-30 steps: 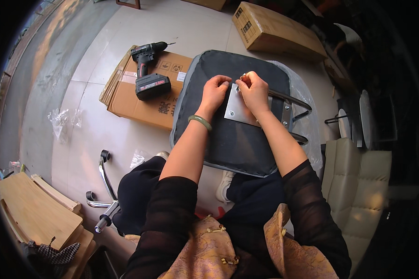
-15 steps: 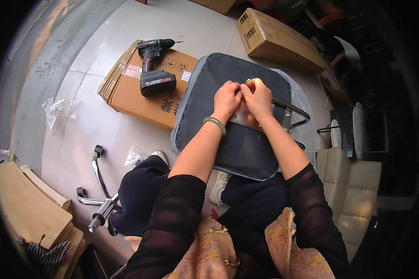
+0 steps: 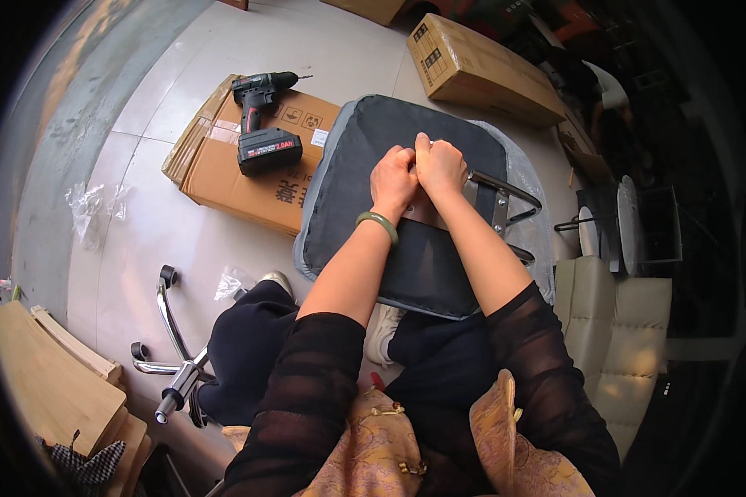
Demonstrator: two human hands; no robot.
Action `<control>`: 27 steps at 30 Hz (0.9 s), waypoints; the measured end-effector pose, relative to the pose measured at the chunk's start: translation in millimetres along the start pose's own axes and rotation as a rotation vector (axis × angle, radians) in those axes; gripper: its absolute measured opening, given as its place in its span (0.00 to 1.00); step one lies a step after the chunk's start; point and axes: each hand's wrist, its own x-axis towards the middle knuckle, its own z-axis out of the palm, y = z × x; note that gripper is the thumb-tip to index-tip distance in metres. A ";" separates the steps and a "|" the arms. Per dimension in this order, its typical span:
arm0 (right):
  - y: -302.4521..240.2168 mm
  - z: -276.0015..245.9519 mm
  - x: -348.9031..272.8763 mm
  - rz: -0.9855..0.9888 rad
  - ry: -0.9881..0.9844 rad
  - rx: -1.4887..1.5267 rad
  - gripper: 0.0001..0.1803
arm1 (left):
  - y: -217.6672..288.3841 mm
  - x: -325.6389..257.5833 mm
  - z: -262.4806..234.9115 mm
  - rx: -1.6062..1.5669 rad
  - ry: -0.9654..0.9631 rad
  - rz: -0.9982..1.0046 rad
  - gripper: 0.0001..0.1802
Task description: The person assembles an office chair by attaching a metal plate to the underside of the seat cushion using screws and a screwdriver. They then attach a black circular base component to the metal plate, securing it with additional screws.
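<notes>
Both hands are curling tight, side by side, in the middle of the frame. The left hand (image 3: 394, 178) and the right hand (image 3: 441, 163) are touching each other, and their grip is pinching narrow on something small that is hidden under the fingers, so I cannot tell what it is. They are pressing on a grey metal plate (image 3: 427, 211) that is lying on the dark seat cushion (image 3: 365, 157). The cushion is resting upside down across the person's lap, a bit above the middle of the frame. A green bangle (image 3: 378, 222) is sitting on the left wrist.

It looks like the person is fitting the plate onto the seat bottom, maybe starting a screw by hand. The next move probably needs the plate to stay lined up and a steady push straight down.

Black metal arms (image 3: 506, 195) are sticking out to the right of the plate. Upper left, a cordless drill (image 3: 261, 124) is lying on a flat cardboard box (image 3: 224, 170). Another long box (image 3: 481, 66) is lying at the top. A shiny chair base (image 3: 170, 348) is lying on the floor at lower left, and a cream chair back (image 3: 613, 331) is at the right.
</notes>
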 end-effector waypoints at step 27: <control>5.9 -80.4 43.8 -0.804 -0.460 -0.093 0.29 | -3.6 3.3 -2.1 -0.014 -0.060 0.035 0.05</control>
